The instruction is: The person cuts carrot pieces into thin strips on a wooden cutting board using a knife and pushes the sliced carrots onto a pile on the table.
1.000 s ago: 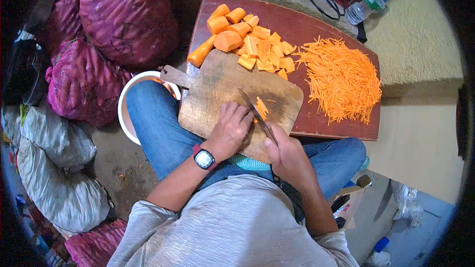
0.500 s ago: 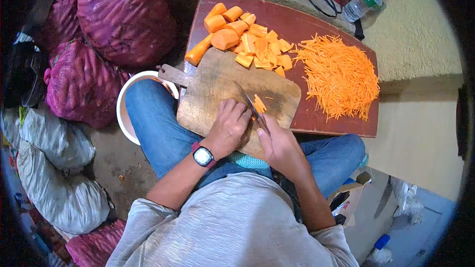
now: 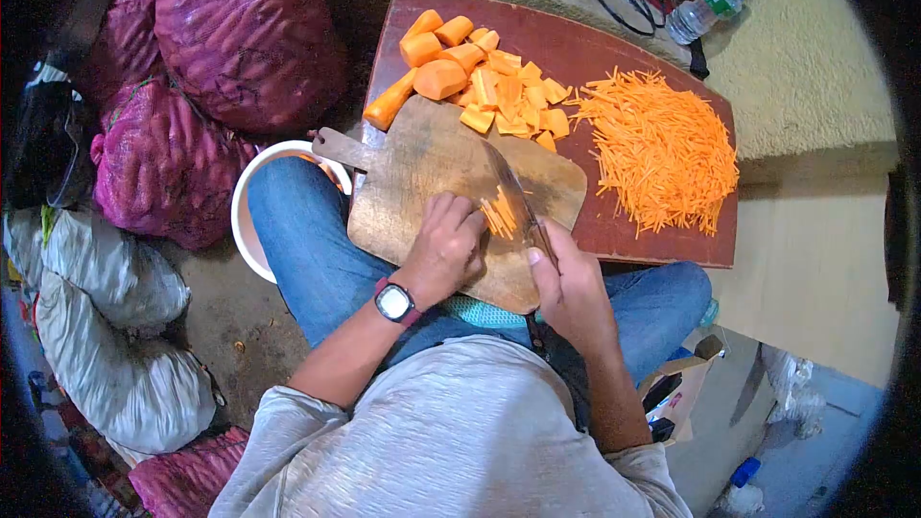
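My right hand [image 3: 574, 290] grips a knife [image 3: 515, 194], whose blade lies over the wooden cutting board [image 3: 413, 168], pointing away from me. Just left of the blade is a small bunch of carrot strips [image 3: 499, 214]. My left hand [image 3: 446, 242], a watch on its wrist, rests on the board with fingers curled beside those strips; what they hold, if anything, is hidden. Beyond the board, peeled carrot chunks [image 3: 439, 80] and flat slices [image 3: 513, 96] lie on the red-brown board [image 3: 566, 29]. A large heap of shredded carrot [image 3: 662, 153] sits at its right.
A white tub [image 3: 246, 221] stands by my left knee. Pink mesh sacks [image 3: 245, 34] and white sacks [image 3: 115, 355] are at the left. A plastic bottle [image 3: 705, 10] lies at the upper right, and an open carton [image 3: 686, 388] stands at the lower right.
My right hand and the knife have moved right, away from my left hand. More of the carrot strips now show between them. My left hand has barely moved.
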`<action>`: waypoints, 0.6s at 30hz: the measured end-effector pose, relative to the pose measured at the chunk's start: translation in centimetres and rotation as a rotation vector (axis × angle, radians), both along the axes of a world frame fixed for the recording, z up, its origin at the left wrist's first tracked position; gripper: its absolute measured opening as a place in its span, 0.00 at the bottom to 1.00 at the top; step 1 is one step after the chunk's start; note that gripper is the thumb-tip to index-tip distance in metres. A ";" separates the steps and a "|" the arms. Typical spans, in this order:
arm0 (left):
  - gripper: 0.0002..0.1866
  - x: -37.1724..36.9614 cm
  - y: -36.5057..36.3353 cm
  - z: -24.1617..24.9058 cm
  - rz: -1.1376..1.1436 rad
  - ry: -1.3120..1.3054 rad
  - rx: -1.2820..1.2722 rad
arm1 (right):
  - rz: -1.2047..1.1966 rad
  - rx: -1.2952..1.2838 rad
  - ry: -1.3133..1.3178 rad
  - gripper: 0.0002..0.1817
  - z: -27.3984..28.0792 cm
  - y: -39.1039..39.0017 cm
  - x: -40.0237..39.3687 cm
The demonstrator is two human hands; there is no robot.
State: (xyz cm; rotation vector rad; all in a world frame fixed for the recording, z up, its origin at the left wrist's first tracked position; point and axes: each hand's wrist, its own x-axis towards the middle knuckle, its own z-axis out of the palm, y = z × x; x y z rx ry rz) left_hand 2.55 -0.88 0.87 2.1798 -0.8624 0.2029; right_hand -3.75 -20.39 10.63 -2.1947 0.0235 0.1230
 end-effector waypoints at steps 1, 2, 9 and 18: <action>0.15 0.1 -0.2 -0.5 0.051 -0.008 -0.053 | -0.014 0.033 -0.005 0.20 0.2 -0.5 0.1; 0.13 0.3 -0.4 -0.8 0.102 -0.018 -0.106 | 0.015 -0.055 -0.028 0.21 -0.4 -1.0 -0.2; 0.06 1.5 0.7 0.2 0.406 0.115 -0.396 | 0.066 0.077 0.189 0.21 -0.2 -0.3 -1.8; 0.06 1.4 0.5 -0.5 0.256 0.016 -0.135 | -0.246 -0.283 -0.001 0.20 -1.8 -12.0 0.6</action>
